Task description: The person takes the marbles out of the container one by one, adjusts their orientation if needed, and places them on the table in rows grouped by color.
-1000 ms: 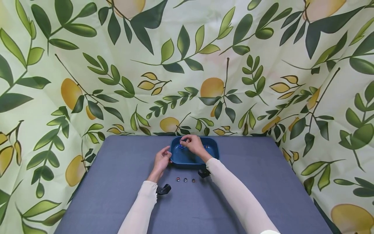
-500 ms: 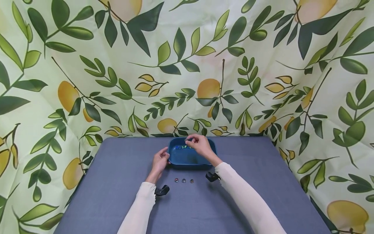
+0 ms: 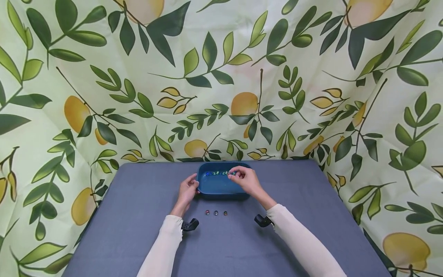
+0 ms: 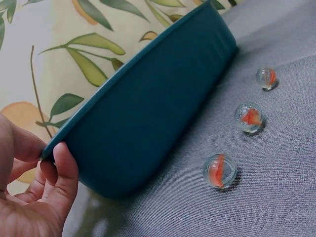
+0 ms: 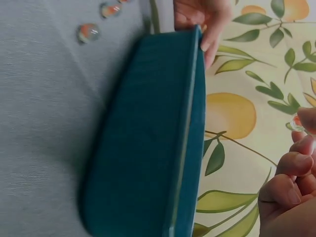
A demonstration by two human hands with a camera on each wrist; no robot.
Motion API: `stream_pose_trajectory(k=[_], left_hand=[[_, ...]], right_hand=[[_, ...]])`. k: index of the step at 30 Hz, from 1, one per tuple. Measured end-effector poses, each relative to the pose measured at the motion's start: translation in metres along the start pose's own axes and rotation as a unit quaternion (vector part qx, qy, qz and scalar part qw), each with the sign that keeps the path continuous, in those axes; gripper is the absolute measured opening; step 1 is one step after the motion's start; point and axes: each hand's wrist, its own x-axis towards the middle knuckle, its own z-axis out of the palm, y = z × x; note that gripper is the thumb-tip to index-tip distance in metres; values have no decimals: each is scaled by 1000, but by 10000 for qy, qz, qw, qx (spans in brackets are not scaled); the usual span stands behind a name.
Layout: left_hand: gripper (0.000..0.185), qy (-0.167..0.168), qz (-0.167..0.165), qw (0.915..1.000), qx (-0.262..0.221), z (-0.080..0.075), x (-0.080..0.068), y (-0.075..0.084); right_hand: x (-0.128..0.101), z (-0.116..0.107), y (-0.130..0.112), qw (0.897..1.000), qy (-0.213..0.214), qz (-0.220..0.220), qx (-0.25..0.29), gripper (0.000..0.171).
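A teal rectangular tray (image 3: 221, 190) sits on the grey-blue tablecloth (image 3: 138, 215), close to the leaf-and-lemon backdrop (image 3: 221, 77). All positions below are given relative to this tray.

Left hand (image 3: 188, 189): at the tray's left end. The thumb lies over the rim and the fingers curl against the outer wall — the hand grips the tray. The left wrist view confirms this, with a fingertip pressed on the wall just under the rim.

Right hand (image 3: 245, 179): above the tray's right half, over the far part of the basin. Thumb and forefinger are pinched together; the right wrist view shows a small clear marble with an orange core (image 5: 297, 121) between the fingertips, the remaining fingers curled beneath.

Inside the tray: a row of small blue and green marbles (image 3: 217, 173) lies along the far wall, its right end just beside the right fingertips.

In front of the tray, on the cloth: three clear marbles with orange cores (image 3: 216, 212) lie in a straight line parallel to the near wall — near it, not touching it, and apart from one another.

A black wrist-camera mount shows at each cuff, nearer the person than the three marbles.
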Motion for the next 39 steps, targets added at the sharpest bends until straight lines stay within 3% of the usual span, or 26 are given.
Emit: stream_pose_trajectory(k=[17, 28, 39], left_hand=[[46, 26, -44, 10000, -61, -1, 1, 2], [45, -33, -52, 10000, -36, 0, 1, 0], [46, -25, -124, 9999, -50, 0, 2, 0]], right_hand=[[-67, 6, 16, 9995, -216, 122, -202, 8], [-81, 24, 40, 9968, -581, 442, -329, 8], [-83, 34, 54, 9926, -635, 865, -571, 6]])
